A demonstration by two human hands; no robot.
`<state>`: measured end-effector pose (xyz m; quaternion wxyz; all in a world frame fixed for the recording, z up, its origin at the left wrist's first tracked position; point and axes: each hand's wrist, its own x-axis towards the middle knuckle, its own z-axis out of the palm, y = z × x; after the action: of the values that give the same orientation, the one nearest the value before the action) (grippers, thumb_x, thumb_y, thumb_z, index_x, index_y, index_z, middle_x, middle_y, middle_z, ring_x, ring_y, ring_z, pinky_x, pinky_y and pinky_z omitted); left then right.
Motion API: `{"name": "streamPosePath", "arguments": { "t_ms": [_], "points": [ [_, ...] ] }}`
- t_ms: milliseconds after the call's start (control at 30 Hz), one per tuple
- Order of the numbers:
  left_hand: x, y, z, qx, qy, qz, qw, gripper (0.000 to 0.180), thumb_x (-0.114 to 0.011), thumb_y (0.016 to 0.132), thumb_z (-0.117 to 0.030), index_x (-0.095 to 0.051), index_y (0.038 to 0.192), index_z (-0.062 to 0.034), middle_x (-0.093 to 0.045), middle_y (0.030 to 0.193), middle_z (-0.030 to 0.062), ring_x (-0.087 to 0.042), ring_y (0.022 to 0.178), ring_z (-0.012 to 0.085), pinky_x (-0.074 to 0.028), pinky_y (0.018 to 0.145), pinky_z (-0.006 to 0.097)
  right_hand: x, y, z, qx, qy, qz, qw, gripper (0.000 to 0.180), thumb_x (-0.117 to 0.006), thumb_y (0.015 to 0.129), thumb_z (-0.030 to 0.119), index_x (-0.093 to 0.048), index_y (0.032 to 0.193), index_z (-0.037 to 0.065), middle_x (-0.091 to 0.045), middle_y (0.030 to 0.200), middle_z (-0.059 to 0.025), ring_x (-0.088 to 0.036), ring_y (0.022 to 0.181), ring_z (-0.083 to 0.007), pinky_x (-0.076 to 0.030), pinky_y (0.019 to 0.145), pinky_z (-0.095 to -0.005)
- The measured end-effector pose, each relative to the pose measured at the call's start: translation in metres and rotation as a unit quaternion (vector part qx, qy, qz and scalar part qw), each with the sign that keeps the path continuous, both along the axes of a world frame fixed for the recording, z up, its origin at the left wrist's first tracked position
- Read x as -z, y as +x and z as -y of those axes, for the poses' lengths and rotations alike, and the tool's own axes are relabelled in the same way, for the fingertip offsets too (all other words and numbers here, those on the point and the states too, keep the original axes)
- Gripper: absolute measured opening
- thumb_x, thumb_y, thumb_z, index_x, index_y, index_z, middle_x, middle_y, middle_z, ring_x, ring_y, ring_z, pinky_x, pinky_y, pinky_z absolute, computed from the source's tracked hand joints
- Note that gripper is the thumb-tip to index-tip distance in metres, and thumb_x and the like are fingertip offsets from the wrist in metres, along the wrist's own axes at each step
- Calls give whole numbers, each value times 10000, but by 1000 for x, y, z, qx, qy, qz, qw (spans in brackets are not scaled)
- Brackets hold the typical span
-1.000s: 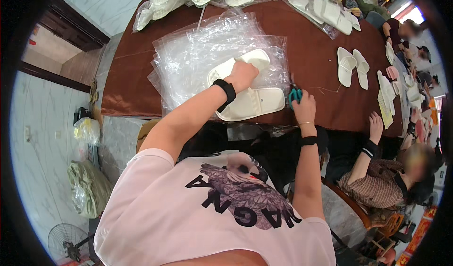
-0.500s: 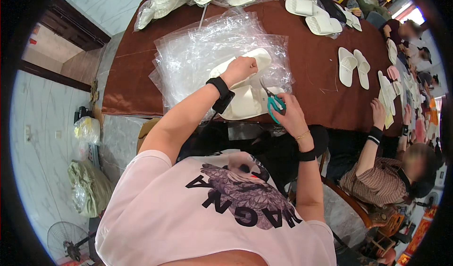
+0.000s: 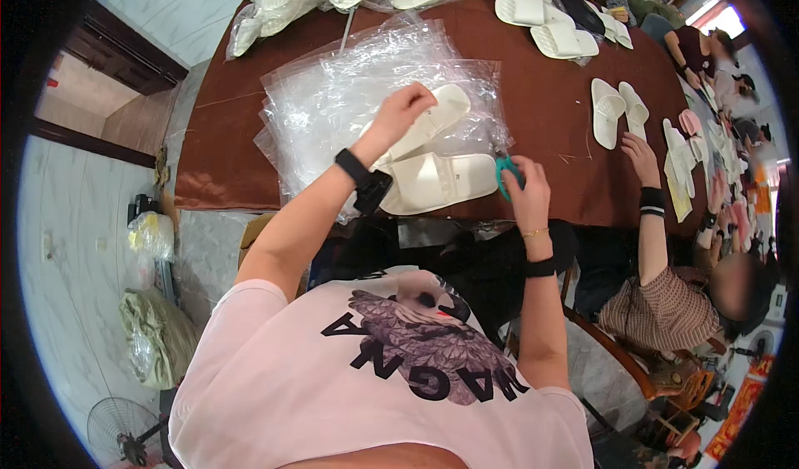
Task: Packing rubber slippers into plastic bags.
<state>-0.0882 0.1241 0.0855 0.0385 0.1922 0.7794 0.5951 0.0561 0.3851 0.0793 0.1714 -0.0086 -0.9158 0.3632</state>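
Observation:
In front of me two white slippers lie at an angle to each other on a stack of clear plastic bags (image 3: 312,107). My left hand (image 3: 403,111) is over the far slipper (image 3: 449,113), its fingers pinched together; whatever they hold, if anything, is too small to make out. The near slipper (image 3: 470,176) points right, its wide strap facing up. At its toe end, my right hand (image 3: 531,193) grips a pair of scissors (image 3: 504,174) by teal handles. The blades can hardly be made out.
Bagged white slippers (image 3: 279,11) are heaped at the table's far left. More slippers (image 3: 566,40) lie at the far right. To my right, a co-worker's hand (image 3: 641,161) is beside another pair (image 3: 607,113). Brown cloth (image 3: 220,148) covers the table.
My left hand has risen a little and shifted left over the far slipper. The scissors have moved right with my right hand, off the near slipper. A co-worker's hand has reached toward a slipper pair.

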Motion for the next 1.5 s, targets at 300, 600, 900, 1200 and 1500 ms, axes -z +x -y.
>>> {"name": "streamPosePath", "arguments": {
  "t_ms": [300, 600, 900, 1200, 1500],
  "points": [
    [-75, 73, 61, -11, 399, 111, 910, 89, -454, 981, -137, -450, 905, -91, -354, 799, -10, -342, 725, 117, -326, 683, 279, 46, -58, -79, 135, 212, -15, 968, 208, -575, 864, 85, -626, 1065, 67, -588, 1051, -156, -581, 951, -355, -483, 793, -430],
    [-57, 161, 99, -95, 257, 184, 944, 257, -421, 1027, -272, -465, 847, -95, -305, 659, -66, -289, 585, 57, -258, 548, 219, -29, -47, 0, 72, -104, -24, 992, 129, -601, 911, 140, -649, 975, 38, -681, 778, -107, -645, 675, -198, -493, 624, -315],
    [-38, 204, 99, 61, 10, 126, 990, 186, -563, 956, -134, -613, 1104, -33, -458, 732, -27, -406, 700, 73, -383, 646, 236, -55, 44, 177, -285, -421, 141, 849, 100, -578, 924, 19, -636, 973, -47, -679, 841, -59, -640, 749, -109, -521, 682, -229],
    [-50, 278, 269, -362, 96, 160, 913, 306, -437, 1026, -284, -529, 822, -76, -350, 664, -95, -281, 580, 22, -226, 523, 213, -11, 33, 126, -79, -332, 144, 929, 191, -546, 943, 86, -642, 1082, -4, -642, 927, -47, -568, 663, -72, -426, 552, -191],
    [64, 321, 374, -541, 108, 93, 829, 307, -467, 1014, -276, -574, 836, -49, -347, 631, -76, -319, 563, 41, -260, 497, 227, 6, 31, 111, -76, -305, 155, 937, 192, -524, 960, 88, -643, 1065, -19, -637, 941, -75, -573, 689, -89, -426, 565, -198]
  ]
}}
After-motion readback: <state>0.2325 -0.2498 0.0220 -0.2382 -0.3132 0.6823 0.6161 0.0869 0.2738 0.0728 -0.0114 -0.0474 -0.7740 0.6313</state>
